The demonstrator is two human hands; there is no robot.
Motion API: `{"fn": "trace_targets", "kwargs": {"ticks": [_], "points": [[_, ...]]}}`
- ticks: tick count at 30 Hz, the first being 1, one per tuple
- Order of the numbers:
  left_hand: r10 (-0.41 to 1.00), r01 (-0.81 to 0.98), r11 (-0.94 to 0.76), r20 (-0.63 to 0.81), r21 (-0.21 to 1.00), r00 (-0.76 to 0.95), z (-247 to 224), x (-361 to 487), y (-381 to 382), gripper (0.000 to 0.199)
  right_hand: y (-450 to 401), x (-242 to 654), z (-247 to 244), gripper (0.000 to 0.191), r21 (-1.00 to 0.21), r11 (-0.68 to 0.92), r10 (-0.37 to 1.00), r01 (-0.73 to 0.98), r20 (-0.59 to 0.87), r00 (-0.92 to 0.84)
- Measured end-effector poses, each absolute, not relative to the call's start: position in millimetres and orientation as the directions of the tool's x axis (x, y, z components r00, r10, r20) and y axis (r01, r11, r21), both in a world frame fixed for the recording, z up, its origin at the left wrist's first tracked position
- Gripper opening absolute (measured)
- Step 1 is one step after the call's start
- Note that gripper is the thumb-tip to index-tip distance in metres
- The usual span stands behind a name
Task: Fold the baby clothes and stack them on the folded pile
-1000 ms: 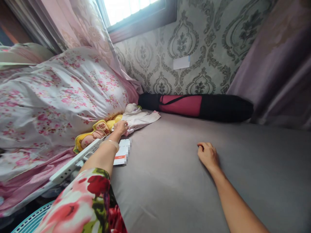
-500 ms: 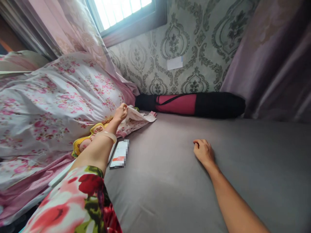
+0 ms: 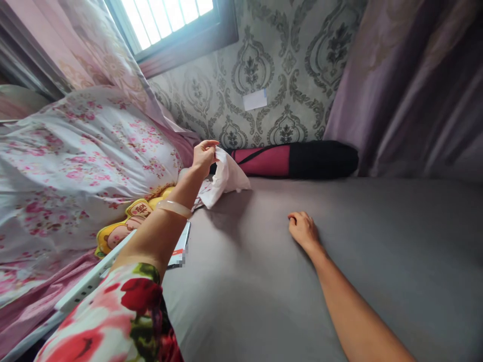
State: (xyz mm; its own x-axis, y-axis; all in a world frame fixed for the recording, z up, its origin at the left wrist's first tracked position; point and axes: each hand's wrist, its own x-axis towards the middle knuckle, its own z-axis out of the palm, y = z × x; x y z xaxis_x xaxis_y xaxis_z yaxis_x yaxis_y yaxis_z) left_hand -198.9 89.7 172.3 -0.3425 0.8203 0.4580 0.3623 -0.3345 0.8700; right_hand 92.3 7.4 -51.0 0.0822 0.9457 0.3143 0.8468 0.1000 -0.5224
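Left hand (image 3: 205, 154) pinches the pale cloth (image 3: 228, 175), which hangs below and rightward; right hand (image 3: 303, 231), half-curled, apparently empty, lies farther off.

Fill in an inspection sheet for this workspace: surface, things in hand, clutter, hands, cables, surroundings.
Surface: grey sheet.
Things in hand: pale cloth, raised at one end.
Clutter: phone-like item, yellow cartoon cushion, black-and-pink bag.
Hands: left hand pinches the cloth; right hand curls over the sheet, nothing seen in it.
Cables: white power strip; cords indistinct.
Surroundings: floral bedding, patterned wall, window, curtains.
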Motion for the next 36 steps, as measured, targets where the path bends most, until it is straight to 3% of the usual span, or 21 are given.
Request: {"fn": "trace_targets", "kwargs": {"ticks": [6,12,15,21,25,30,32,36], "points": [[0.828,0.120,-0.514,0.528,0.849,-0.188,182,-144,79,0.016,11,87,-26,0.029,-0.818,0.192,0.923,0.543,0.339,0.184],[0.761,0.054,-0.643,0.645,0.764,-0.067,187,-96,68,0.020,-5,85,17,0.044,-0.924,0.313,0.917,0.219,0.354,0.182],[0.703,0.099,-0.707,0.711,0.700,-0.013,191,-79,61,0.022,-6,87,22,0.049,-0.931,0.294,0.912,0.217,0.341,0.226],[0.585,0.191,-0.801,0.810,0.567,0.047,196,-65,47,0.035,4,105,21,0.037,-0.958,0.256,0.890,0.127,0.285,0.356],[0.561,0.236,-0.802,0.827,0.549,-0.016,196,-61,36,0.031,-6,116,44,0.031,-0.923,0.320,0.779,0.215,0.386,0.494],[0.549,0.278,-0.800,0.836,0.532,-0.019,195,-52,20,0.025,-28,98,74,0.035,-0.931,0.358,0.874,0.069,0.361,0.326],[0.538,0.331,-0.795,0.843,0.509,-0.005,194,-50,14,0.023,-31,89,76,0.038,-0.936,0.332,0.871,0.116,0.351,0.344],[0.514,0.413,-0.785,0.858,0.463,0.015,191,-54,5,0.018,-25,89,66,0.026,-0.939,0.292,0.849,0.185,0.343,0.401]]}}
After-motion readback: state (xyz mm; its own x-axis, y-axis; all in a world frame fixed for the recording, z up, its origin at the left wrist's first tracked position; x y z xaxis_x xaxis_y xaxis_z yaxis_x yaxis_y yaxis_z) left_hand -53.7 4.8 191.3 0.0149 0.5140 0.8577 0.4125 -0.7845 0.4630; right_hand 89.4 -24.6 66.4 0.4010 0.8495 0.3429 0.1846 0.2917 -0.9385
